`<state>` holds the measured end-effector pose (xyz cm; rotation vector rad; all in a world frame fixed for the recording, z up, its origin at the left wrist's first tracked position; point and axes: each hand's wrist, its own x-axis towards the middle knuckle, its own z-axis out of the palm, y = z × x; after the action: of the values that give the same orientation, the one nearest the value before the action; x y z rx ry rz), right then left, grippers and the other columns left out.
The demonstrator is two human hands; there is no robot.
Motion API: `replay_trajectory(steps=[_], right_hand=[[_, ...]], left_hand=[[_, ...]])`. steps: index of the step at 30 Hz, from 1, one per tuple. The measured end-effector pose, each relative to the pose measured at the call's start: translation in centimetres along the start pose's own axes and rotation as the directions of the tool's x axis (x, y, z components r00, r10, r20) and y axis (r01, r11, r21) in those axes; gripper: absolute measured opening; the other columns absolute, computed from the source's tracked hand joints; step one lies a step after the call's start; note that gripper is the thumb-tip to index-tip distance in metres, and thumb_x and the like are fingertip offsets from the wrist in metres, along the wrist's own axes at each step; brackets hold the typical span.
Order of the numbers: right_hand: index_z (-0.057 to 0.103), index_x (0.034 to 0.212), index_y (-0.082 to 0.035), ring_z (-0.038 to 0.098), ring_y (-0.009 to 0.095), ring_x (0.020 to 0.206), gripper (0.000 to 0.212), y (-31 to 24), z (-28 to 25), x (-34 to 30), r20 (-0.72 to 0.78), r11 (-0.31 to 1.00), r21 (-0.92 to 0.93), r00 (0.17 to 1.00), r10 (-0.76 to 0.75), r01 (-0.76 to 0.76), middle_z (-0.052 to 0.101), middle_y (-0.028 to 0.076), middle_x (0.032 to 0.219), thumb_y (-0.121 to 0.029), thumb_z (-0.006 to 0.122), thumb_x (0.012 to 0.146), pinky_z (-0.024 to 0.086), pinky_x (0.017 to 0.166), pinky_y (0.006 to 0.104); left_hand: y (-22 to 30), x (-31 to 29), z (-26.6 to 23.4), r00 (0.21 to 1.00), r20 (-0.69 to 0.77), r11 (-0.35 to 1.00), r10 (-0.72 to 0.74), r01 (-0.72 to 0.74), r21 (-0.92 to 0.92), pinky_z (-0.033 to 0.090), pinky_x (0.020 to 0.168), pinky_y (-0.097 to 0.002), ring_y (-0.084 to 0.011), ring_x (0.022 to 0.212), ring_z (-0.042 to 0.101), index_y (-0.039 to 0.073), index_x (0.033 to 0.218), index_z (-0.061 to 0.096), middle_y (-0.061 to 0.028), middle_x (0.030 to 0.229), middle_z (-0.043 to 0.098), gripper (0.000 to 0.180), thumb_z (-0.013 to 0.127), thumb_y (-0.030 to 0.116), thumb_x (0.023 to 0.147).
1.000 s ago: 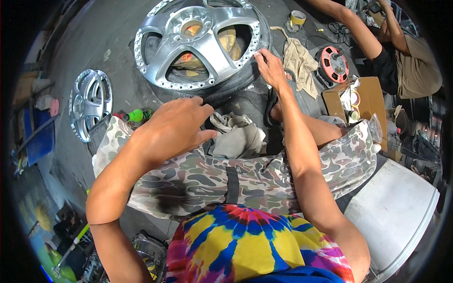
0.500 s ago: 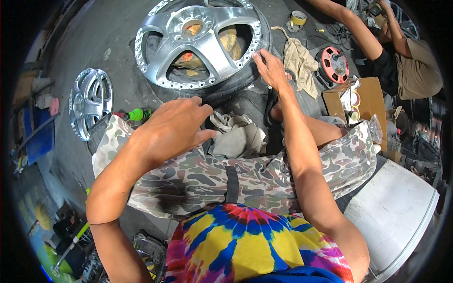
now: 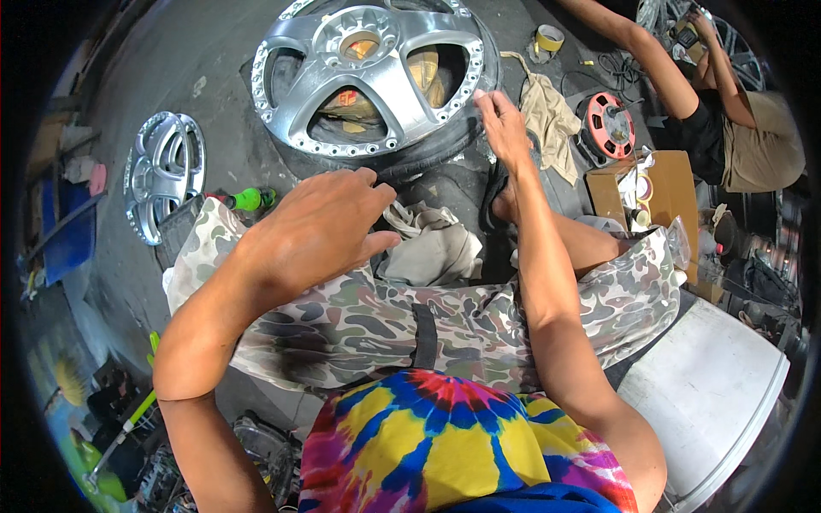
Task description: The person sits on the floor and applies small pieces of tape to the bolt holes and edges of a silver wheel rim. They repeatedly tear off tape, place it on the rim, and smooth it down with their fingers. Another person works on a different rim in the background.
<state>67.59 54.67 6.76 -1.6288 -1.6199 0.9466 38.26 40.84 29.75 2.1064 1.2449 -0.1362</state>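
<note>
Silver wheel rim lies over a black tyre on the floor, the right hand at its edge with bent fingers, whether gripping I cannot tell. Loosely spread, the left hand hovers near a crumpled pale cloth; farther left sits a second rim.

No words or numbers can be read. A small red-and-yellow patch marks a yellow-brown item seen through the near opening of the silver wheel rim, on the far side; it is too small to tell whether it is print. On the right, white-and-red items in the cardboard box are equally unclear.
</note>
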Motion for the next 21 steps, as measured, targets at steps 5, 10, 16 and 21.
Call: replay_trajectory(steps=[5, 10, 16, 21], right_hand=[[0.061, 0.096, 0.001, 0.063, 0.054, 0.1, 0.05, -1.0, 1.1, -0.6, 0.034, 0.947, -0.276, 0.986, -0.162, 0.165, 0.07, 0.031, 0.102, -0.049, 0.06, 0.104, 0.05, 0.083, 0.0554], [0.064, 0.096, 0.001, 0.059, 0.037, 0.071, 0.049, -0.2, 1.3, -0.6, 0.058, 0.968, -0.213, 0.991, -0.119, 0.129, 0.062, 0.023, 0.076, -0.046, 0.061, 0.106, 0.048, 0.072, 0.0456], [0.071, 0.095, 0.001, 0.061, 0.027, 0.072, 0.057, -6.7, -1.5, -1.0, 0.25, 0.994, -0.108, 0.968, 0.002, 0.026, 0.064, 0.017, 0.075, -0.056, 0.064, 0.101, 0.05, 0.074, 0.0429], [0.076, 0.103, -0.001, 0.07, 0.032, 0.081, 0.063, -7.4, -2.6, -1.3, 0.182, 0.967, -0.251, 0.979, 0.087, -0.04, 0.073, 0.02, 0.083, -0.063, 0.071, 0.093, 0.053, 0.08, 0.0446]], left_hand=[[0.2, -0.3, -0.2, 1.0, -0.015, 1.0, 0.001, -0.001, -0.027, 0.042, 0.115, -0.0475, -0.0405, 0.136, 0.055, 0.003, 0.137, 0.064, -0.0245, 0.144, 0.059, 0.056, 0.07, 0.04, 0.096], [0.4, 0.3, -0.9, 0.996, 0.072, 0.998, -0.055, 0.056, -0.018, 0.043, 0.113, -0.0474, -0.0411, 0.133, 0.056, 0.003, 0.134, 0.065, -0.0245, 0.141, 0.06, 0.056, 0.071, 0.041, 0.094], [-0.5, 1.3, -0.9, 0.998, -0.034, 0.999, 0.049, -0.048, 0.016, 0.048, 0.106, -0.0491, -0.0436, 0.122, 0.062, -0.001, 0.129, 0.065, -0.0257, 0.132, 0.064, 0.055, 0.074, 0.039, 0.092], [-0.9, 3.9, -1.6, 0.999, 0.043, 1.0, 0.003, -0.004, 0.03, 0.051, 0.1, -0.0497, -0.0447, 0.115, 0.065, -0.003, 0.121, 0.07, -0.0263, 0.121, 0.069, 0.048, 0.075, 0.035, 0.092]])
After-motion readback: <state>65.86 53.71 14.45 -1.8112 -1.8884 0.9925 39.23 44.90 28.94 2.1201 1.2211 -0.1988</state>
